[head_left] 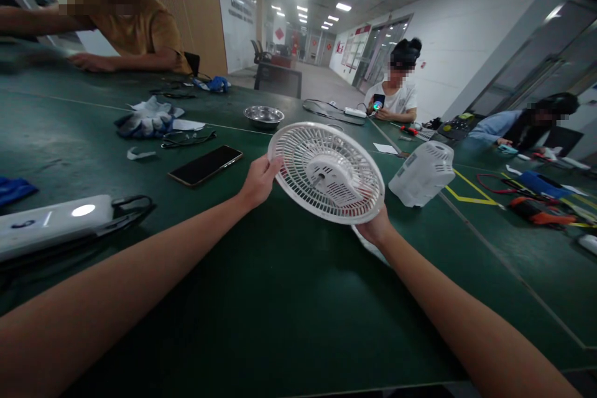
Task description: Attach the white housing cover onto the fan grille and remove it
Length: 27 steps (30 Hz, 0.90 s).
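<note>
I hold a round white fan grille (326, 172) with its motor hub in the middle, lifted above the green table (261, 298). My left hand (259, 181) grips its left rim with closed fingers. My right hand (375, 228) holds the lower right rim from underneath, fingers mostly hidden behind the grille. A white fan body (422, 174) lies on the table just right of the grille. A white piece shows on the table under my right hand, partly hidden.
A black phone (206, 165), a steel bowl (263, 115), gloves (145, 121), a cable (186, 138) and a white power bank (51, 222) lie to the left. Tools and orange-handled items (536, 211) lie at right. Three other people sit around the table.
</note>
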{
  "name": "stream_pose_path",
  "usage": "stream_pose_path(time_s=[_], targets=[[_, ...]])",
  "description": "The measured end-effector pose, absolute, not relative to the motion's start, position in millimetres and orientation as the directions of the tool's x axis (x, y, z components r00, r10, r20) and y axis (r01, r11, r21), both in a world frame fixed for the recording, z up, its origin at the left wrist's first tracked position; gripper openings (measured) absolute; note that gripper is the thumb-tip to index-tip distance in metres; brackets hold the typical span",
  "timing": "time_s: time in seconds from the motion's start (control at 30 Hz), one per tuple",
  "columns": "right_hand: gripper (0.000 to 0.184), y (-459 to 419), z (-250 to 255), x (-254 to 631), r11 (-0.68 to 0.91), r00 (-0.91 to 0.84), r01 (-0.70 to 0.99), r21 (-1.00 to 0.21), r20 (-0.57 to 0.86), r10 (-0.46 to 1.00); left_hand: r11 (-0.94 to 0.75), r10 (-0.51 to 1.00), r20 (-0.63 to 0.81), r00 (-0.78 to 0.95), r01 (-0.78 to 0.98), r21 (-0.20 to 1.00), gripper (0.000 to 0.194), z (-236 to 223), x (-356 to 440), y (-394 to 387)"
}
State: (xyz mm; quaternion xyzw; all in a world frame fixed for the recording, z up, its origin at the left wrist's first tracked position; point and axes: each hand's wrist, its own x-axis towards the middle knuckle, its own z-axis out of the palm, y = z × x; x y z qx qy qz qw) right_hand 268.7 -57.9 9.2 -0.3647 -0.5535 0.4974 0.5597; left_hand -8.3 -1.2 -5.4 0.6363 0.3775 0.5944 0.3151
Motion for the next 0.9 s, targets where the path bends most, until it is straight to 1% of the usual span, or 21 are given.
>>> stream_pose_path(time_s=[0.03, 0.1, 0.17, 0.23, 0.3, 0.33, 0.4, 0.47, 0.53, 0.6, 0.67, 0.73, 0.8, 0.83, 0.9], targets=[[0.046, -57, 11, 272, 0.250, -0.058, -0.143, -0.958, 0.260, 0.964, -0.471, 0.882, 0.470, 0.034, 0.039, 0.881, 0.056, -9, -10, 3], [0.049, -56, 15, 279, 0.288, 0.015, -0.048, -0.956, 0.288, 0.958, -0.330, 0.941, 0.331, 0.064, -0.023, 0.944, 0.066, -14, -12, 9], [0.054, -57, 17, 283, 0.337, 0.021, 0.112, -0.935, 0.341, 0.940, -0.155, 0.982, 0.163, 0.097, -0.090, 0.984, 0.074, -14, -15, 12], [0.060, -59, 18, 287, 0.397, -0.014, 0.268, -0.878, 0.408, 0.913, 0.022, 0.986, 0.007, 0.165, -0.173, 0.985, 0.079, -8, -17, 12], [0.066, -61, 16, 289, 0.453, -0.079, 0.390, -0.802, 0.461, 0.884, 0.176, 0.954, -0.109, 0.280, -0.226, 0.958, 0.077, 0, -17, 9], [0.067, -61, 15, 290, 0.477, -0.117, 0.439, -0.762, 0.478, 0.871, 0.239, 0.932, -0.153, 0.328, -0.237, 0.942, 0.072, 4, -17, 7], [0.067, -60, 13, 292, 0.512, -0.184, 0.523, -0.682, 0.496, 0.849, 0.328, 0.897, -0.215, 0.386, -0.254, 0.910, 0.055, 9, -15, 4], [0.067, -59, 13, 293, 0.530, -0.241, 0.598, -0.602, 0.495, 0.835, 0.375, 0.883, -0.254, 0.394, -0.271, 0.886, 0.033, 10, -13, 4], [0.070, -58, 14, 293, 0.540, -0.296, 0.647, -0.538, 0.475, 0.828, 0.394, 0.888, -0.281, 0.364, -0.289, 0.873, 0.020, 9, -10, 5], [0.072, -58, 15, 293, 0.557, -0.347, 0.656, -0.509, 0.452, 0.822, 0.404, 0.893, -0.304, 0.332, -0.296, 0.866, 0.015, 8, -9, 7], [0.069, -56, 16, 294, 0.586, -0.378, 0.623, -0.517, 0.457, 0.805, 0.414, 0.893, -0.322, 0.313, -0.297, 0.860, 0.013, 8, -8, 9], [0.058, -52, 16, 297, 0.598, -0.326, 0.598, -0.533, 0.521, 0.789, 0.425, 0.890, -0.336, 0.307, -0.292, 0.857, 0.013, 9, -8, 9], [0.053, -45, 15, 304, 0.560, -0.178, 0.647, -0.518, 0.612, 0.770, 0.422, 0.894, -0.343, 0.287, -0.287, 0.860, 0.011, 10, -8, 8], [0.055, -40, 14, 308, 0.518, -0.097, 0.697, -0.497, 0.650, 0.754, 0.415, 0.899, -0.342, 0.275, -0.286, 0.864, 0.010, 11, -8, 7], [0.067, -28, 11, 317, 0.412, 0.000, 0.793, -0.448, 0.678, 0.735, 0.400, 0.908, -0.333, 0.255, -0.286, 0.871, 0.008, 12, -7, 6]])
